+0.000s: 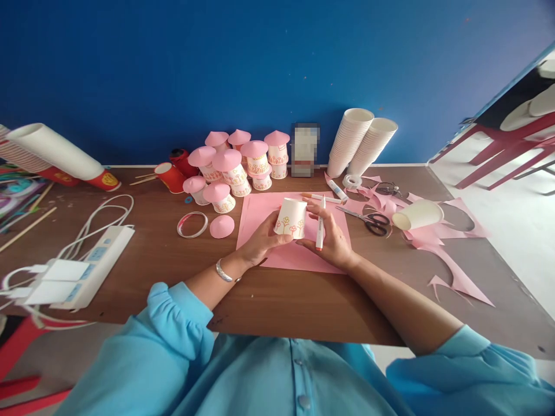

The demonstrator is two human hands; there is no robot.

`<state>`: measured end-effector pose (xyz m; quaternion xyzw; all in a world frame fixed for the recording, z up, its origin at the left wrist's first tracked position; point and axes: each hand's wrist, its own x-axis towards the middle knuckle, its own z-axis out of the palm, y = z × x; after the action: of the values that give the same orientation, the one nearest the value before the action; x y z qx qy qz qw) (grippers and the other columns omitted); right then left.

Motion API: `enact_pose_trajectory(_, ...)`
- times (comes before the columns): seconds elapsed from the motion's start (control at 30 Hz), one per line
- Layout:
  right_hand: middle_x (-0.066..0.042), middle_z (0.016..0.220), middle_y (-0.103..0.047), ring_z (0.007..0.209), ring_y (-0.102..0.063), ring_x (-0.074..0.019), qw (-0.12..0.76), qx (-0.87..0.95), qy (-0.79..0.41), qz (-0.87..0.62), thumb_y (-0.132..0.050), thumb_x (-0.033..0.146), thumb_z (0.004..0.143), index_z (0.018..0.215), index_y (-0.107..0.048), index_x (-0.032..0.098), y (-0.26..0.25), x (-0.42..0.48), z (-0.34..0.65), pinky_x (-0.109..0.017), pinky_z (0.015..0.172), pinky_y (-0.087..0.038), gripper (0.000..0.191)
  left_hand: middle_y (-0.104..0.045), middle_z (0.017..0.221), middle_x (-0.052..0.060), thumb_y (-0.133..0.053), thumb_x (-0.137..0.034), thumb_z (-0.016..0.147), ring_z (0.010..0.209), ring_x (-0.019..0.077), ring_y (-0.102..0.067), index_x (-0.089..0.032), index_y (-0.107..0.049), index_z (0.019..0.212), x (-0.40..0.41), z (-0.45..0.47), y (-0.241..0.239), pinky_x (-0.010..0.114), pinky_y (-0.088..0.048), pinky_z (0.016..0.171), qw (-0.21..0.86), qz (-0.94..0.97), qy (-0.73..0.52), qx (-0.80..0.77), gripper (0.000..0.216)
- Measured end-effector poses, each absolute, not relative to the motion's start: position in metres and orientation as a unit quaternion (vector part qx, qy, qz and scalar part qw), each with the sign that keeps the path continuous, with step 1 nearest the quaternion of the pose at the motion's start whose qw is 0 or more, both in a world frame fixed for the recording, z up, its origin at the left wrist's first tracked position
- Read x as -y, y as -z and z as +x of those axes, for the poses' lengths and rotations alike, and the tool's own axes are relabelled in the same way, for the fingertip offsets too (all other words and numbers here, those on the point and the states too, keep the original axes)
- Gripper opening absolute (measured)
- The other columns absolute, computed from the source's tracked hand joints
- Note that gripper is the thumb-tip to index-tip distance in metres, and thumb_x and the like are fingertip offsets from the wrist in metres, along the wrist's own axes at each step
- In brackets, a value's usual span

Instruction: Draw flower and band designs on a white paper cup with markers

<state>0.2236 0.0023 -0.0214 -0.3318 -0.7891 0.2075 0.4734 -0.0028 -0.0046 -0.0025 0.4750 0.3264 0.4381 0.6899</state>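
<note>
My left hand (265,240) is closed around the left side of a white paper cup (291,219), which is upside down with orange and yellow flowers drawn near its rim. A white marker (320,226) with an orange end is held between the fingers of my right hand (333,240), close to the cup's right side. Both hands are over a pink paper sheet (277,261) on the table. Another marker (323,198) lies at the sheet's far edge. Behind to the left stand several decorated cups with pink cone roofs (226,160); a loose pink cone (222,226) lies in front of them.
Right of the sheet lie black-handled scissors (375,222), a glue stick (337,190), pink scraps (451,268) and a tipped cup (418,215). Tall cup stacks (350,141) stand by the wall. A tape roll (192,225) and a corded power strip (97,266) are at left.
</note>
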Motion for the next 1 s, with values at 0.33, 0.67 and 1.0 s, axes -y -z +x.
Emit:
enact_pose_trajectory(0.33, -0.021, 0.165, -0.051, 0.155, -0.053, -0.0367, 0.477, 0.799, -0.217, -0.294, -0.084, 0.044, 0.092, 0.151, -0.038, 0.033, 0.02, 0.006, 0.226, -0.066, 0.117, -0.055, 0.075, -0.073, 0.124, 0.01, -0.093, -0.043, 0.077, 0.12, 0.034, -0.064, -0.024, -0.068, 0.137, 0.011, -0.008, 0.005, 0.046, -0.049, 0.105, 0.687, 0.539, -0.376, -0.31, 0.067)
enact_pose_trajectory(0.67, -0.022, 0.152, -0.063, 0.141, -0.067, -0.0361, 0.489, 0.805, -0.127, -0.311, -0.083, 0.043, 0.093, 0.153, -0.039, 0.032, 0.019, 0.008, 0.226, -0.059, 0.106, -0.063, 0.075, -0.067, 0.147, 0.014, -0.096, -0.035, 0.075, 0.139, 0.0393, -0.059, -0.025, -0.064, 0.142, 0.013, -0.004, 0.008, 0.052, -0.048, 0.114, 0.644, 0.562, -0.407, -0.322, 0.075)
enact_pose_trajectory(1.0, -0.021, 0.154, -0.063, 0.142, -0.065, -0.0375, 0.47, 0.805, -0.139, -0.334, -0.086, 0.04, 0.09, 0.155, -0.041, 0.031, 0.023, 0.007, 0.232, -0.058, 0.108, -0.063, 0.079, -0.06, 0.133, 0.006, -0.084, -0.04, 0.089, 0.109, 0.0175, -0.067, -0.033, -0.055, 0.144, 0.012, -0.011, 0.003, 0.037, -0.057, 0.099, 0.512, 0.518, -0.547, -0.413, 0.063)
